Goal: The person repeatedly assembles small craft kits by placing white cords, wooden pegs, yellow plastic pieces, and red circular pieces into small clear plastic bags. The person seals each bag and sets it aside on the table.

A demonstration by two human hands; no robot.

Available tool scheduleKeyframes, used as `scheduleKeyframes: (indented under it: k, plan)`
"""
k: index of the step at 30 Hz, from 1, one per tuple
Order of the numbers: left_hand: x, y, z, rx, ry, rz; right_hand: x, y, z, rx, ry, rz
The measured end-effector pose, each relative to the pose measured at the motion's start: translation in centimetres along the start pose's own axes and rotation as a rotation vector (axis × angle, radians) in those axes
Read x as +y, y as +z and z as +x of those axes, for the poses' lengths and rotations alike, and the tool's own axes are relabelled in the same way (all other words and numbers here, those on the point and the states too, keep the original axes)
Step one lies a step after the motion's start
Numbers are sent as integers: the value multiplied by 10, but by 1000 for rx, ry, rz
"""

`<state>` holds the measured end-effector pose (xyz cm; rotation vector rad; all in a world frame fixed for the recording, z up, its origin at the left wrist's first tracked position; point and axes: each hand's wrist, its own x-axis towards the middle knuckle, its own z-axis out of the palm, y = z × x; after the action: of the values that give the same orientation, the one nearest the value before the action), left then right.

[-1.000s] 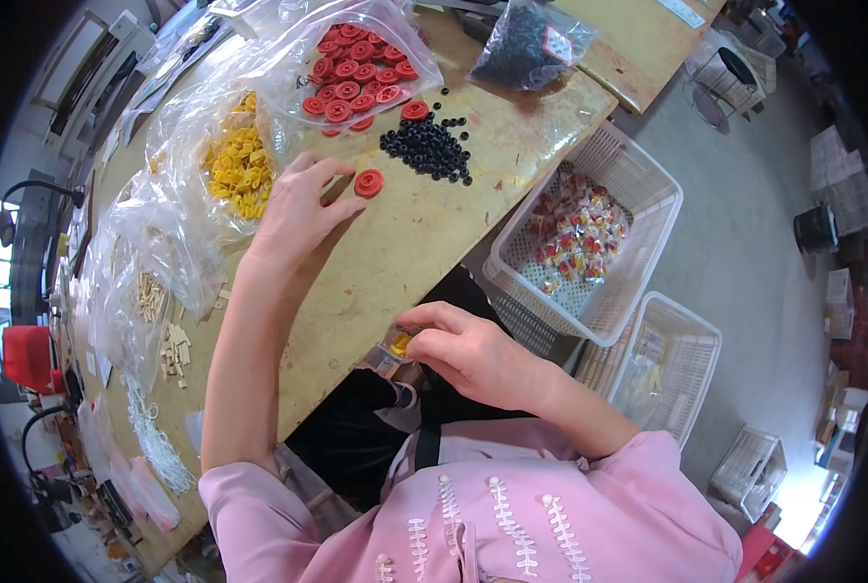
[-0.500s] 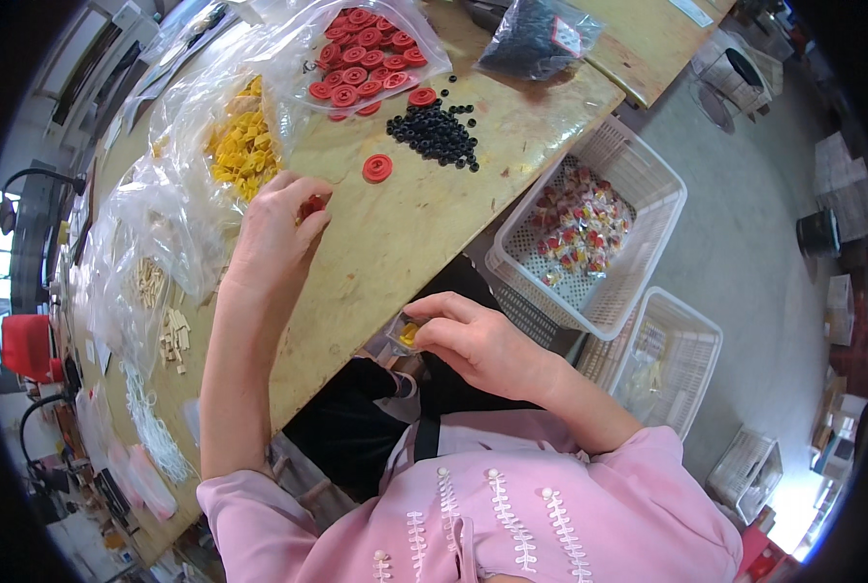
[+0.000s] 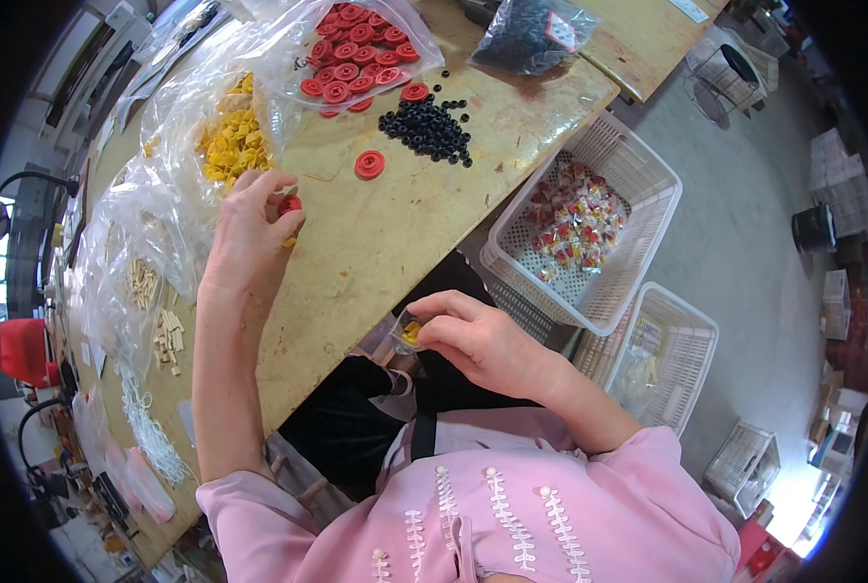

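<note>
Over the table, my left hand (image 3: 244, 228) pinches a red grooved disc (image 3: 290, 204); a bit of yellow shows just under its fingertips. It is beside the transparent bag of yellow angular pieces (image 3: 235, 141). My right hand (image 3: 477, 340), off the table's front edge, holds a small transparent bag (image 3: 403, 335) between thumb and fingers, with something yellow inside. A single red disc (image 3: 370, 164) lies on the table to the right of my left hand. Behind it are a heap of small black rings (image 3: 426, 131) and an open bag of red discs (image 3: 361, 53).
White baskets stand right of the table (image 3: 356, 262); the nearer basket (image 3: 662, 209) holds many small filled packets (image 3: 575, 223). Small pale wooden sticks (image 3: 170, 335) and white string (image 3: 147, 428) lie at the left. A bag of dark pieces (image 3: 531, 39) sits at the back.
My left hand has shifted left, and the red disc and some yellow in its fingers now show more. My right hand stays almost in place with the small bag.
</note>
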<state>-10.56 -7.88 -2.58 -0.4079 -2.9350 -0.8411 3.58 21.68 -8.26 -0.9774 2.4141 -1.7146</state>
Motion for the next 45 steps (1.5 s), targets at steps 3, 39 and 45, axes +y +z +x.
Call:
scheduleKeyframes:
  k: [3, 39, 45]
  plan:
    - [-5, 2, -1, 3, -19, 44, 0, -1, 0, 4, 10, 0]
    - [67, 28, -53, -214, -164, -739, -10, -10, 33, 9, -14, -60]
    - [89, 13, -73, -217, 106, -529, -12, -10, 40, 3, -19, -57]
